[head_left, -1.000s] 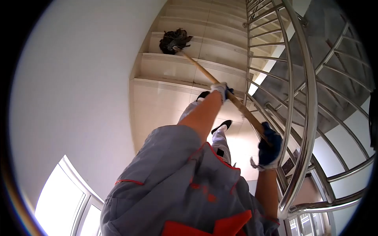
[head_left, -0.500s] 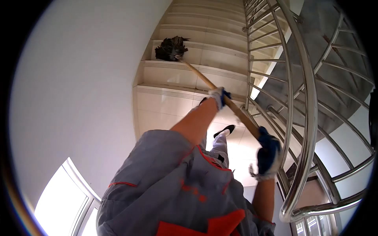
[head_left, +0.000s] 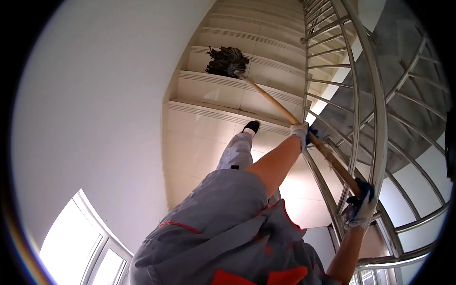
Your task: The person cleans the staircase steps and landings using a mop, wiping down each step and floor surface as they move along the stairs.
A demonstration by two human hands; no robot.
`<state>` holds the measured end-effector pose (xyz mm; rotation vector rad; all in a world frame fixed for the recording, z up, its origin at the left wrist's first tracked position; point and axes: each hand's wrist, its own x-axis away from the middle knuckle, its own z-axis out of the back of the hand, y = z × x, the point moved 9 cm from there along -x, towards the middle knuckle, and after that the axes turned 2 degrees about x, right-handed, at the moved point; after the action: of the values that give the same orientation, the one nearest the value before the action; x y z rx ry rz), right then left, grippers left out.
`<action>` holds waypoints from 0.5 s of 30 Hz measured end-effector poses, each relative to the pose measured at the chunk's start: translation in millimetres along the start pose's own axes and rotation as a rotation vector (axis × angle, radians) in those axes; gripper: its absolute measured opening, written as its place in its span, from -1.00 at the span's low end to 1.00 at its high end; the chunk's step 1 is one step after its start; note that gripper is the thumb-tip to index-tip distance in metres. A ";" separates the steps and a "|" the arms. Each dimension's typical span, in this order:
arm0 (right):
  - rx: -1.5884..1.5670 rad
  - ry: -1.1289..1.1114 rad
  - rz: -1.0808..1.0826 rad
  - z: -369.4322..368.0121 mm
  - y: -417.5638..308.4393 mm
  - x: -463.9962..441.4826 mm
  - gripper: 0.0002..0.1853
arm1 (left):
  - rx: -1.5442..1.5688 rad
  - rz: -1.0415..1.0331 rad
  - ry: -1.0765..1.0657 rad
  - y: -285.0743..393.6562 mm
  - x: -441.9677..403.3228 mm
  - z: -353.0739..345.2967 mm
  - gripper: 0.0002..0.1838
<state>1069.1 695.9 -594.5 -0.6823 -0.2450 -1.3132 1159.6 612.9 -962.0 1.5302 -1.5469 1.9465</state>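
Observation:
A mop with dark, wet-looking strands (head_left: 227, 61) and a long wooden handle (head_left: 273, 100) lies slantwise across my view. Its strands rest on a tiled stair tread a few steps up, near the left wall. My left hand (head_left: 302, 134), in a white and blue work glove, is closed around the middle of the handle. Gripping the handle's upper end is my right hand (head_left: 362, 204), gloved the same way, close to the steel handrail. My fingers are partly hidden behind the handle and the gloves.
Tiled stairs (head_left: 273, 50) with grooved edges rise ahead. A shiny steel railing (head_left: 380, 118) runs along the right, with a stairwell beyond it. A white wall (head_left: 109, 104) stands left, with a bright window (head_left: 76, 237) below. My foot in a black shoe (head_left: 251, 126) is near the lowest step.
The mop strands have moved right along the same step. Both hands have shifted right and down with the handle, toward the railing. My view and body have turned somewhat.

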 end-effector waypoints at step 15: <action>-0.174 -0.360 -0.095 -159.5 43.0 30.7 -0.67 | -0.044 -0.237 0.136 161.4 -21.4 127.5 -0.80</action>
<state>1084.6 581.7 -716.8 -1.0668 -0.4623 -1.3057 1129.7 449.9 -1085.7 1.4564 -1.2819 1.8298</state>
